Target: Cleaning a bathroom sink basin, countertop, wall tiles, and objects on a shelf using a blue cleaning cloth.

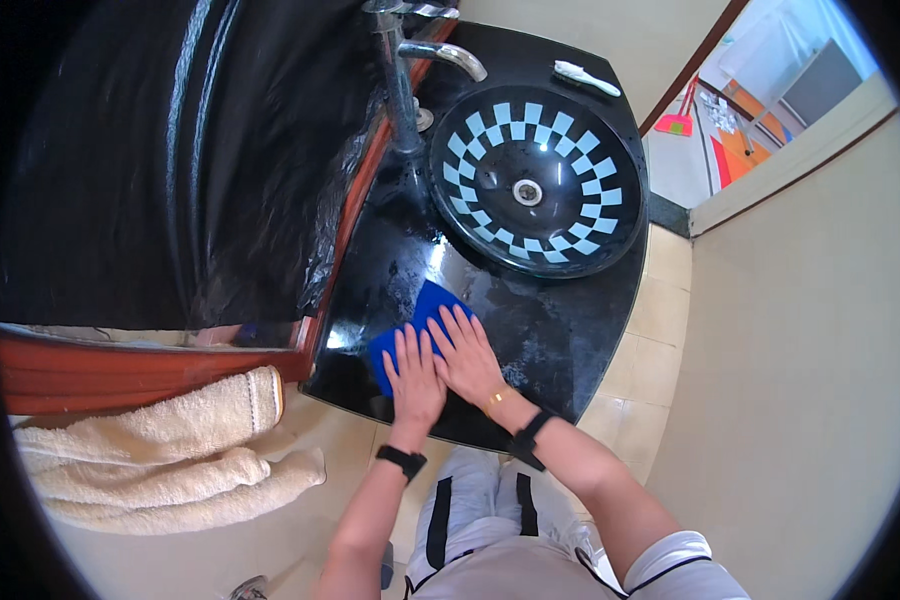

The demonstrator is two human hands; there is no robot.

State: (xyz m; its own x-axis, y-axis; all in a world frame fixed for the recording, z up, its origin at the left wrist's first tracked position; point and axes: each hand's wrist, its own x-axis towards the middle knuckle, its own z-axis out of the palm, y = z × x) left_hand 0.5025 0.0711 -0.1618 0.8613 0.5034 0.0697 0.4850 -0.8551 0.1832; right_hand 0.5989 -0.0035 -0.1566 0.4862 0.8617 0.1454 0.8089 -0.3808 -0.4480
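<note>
A blue cloth (433,296) lies folded or bunched on the near part of a glossy black countertop (550,340). My left hand (416,382) rests flat on its left part, fingers stretched forward. Beside it, touching it, my right hand (467,355) presses on the cloth's right part, its fingers out straight too. Much of the cloth is hidden beneath both hands. Wet smears and bright reflections show on the counter around it. Farther off, a round black basin (595,262) with a light checkered band sits on the counter.
A tall metal faucet (400,95) stands left of the basin. A white-handled brush (585,78) lies behind it. Black plastic sheeting (120,180) covers the left side above a reddish wooden edge. Beige towels (170,430) hang at lower left. A red dustpan (675,123) is beyond the doorway.
</note>
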